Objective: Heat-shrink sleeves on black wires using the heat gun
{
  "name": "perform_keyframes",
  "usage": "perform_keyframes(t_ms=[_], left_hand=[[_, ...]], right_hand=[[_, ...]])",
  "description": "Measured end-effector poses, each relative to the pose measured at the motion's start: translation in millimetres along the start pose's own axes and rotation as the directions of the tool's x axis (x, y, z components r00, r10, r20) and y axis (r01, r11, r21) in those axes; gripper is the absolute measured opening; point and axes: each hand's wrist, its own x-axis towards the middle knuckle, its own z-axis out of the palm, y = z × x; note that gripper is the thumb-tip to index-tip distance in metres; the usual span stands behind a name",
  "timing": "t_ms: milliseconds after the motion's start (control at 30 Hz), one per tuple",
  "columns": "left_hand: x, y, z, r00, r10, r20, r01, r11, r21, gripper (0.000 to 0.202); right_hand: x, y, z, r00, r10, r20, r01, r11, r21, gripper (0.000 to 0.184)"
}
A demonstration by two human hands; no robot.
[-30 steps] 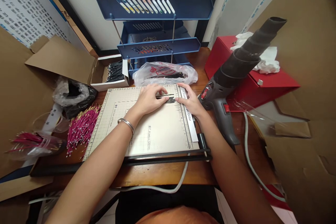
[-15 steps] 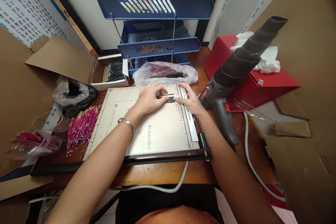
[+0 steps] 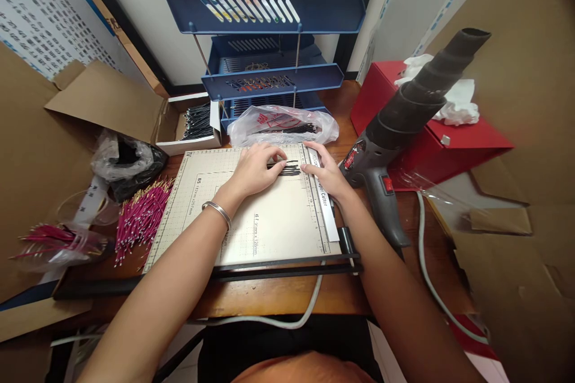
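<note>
Several thin black strips, perhaps short wires or tubes, lie side by side on the cream board of a paper cutter. My left hand rests over their left ends, fingers curled and thumb pressed in beside them; its palm hides part of the bunch. Close to the strips' right ends is the thumb of my right hand. That hand lies across the cutter's white edge strip, thumb and fingers apart, with nothing seen between them.
Pink pins with gold tips are heaped left of the board. Behind it are a plastic bag, a box of black wires and a blue rack. A heat gun stands near my right arm, beside a red box.
My right thumb has drawn slightly away from the strips' ends. My left thumb has shifted a little left, so more of the strips shows. The board has stayed in place.
</note>
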Motion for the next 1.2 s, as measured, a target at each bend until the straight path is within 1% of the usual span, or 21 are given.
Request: perform_keyframes(t_ms=[100, 233, 400, 533, 600, 767, 1000, 1200], left_hand=[[-0.1, 0.4, 1.5, 1.0, -0.005, -0.019, 0.005, 1.0, -0.004, 0.014], [-0.6, 1.2, 2.5, 0.999, -0.009, -0.031, 0.009, 1.0, -0.001, 0.013], [-0.5, 1.8, 1.5, 0.999, 0.0, -0.035, 0.0, 1.0, -0.019, 0.013], [-0.3, 3.6, 0.0, 0.996, 0.031, -0.083, -0.037, 0.997, -0.067, 0.01], [-0.2, 4.6, -0.6, 0.994, 0.045, -0.098, -0.051, 0.997, -0.065, 0.009], [-0.1, 5.3, -0.7, 0.996, 0.049, -0.068, -0.051, 0.999, -0.019, 0.013], [1.1, 2.5, 0.6, 0.997, 0.069, -0.046, -0.07, 0.997, -0.014, 0.012], [1.4, 2.3, -0.6, 0.99, 0.132, -0.046, -0.13, 0.991, 0.039, 0.014]], right_hand=[[0.8, 1.8, -0.7, 1.0, -0.019, 0.011, 0.019, 1.0, -0.018, 0.068], [2.7, 5.3, -0.4, 0.998, -0.056, 0.007, 0.056, 0.998, -0.023, 0.071], [2.8, 4.6, 0.9, 0.999, -0.049, -0.003, 0.049, 0.999, -0.005, 0.074], [2.6, 4.0, 0.2, 0.999, -0.046, -0.002, 0.046, 0.999, -0.015, 0.073], [2.7, 4.3, -0.3, 0.999, -0.044, 0.002, 0.044, 0.999, -0.022, 0.071], [3.2, 4.8, -0.4, 0.999, -0.043, 0.0, 0.043, 0.999, -0.025, 0.071], [2.2, 5.0, -0.3, 0.999, -0.046, 0.002, 0.046, 0.999, -0.025, 0.069], [1.9, 3.7, 0.0, 0.999, -0.043, -0.003, 0.043, 0.999, -0.022, 0.07]])
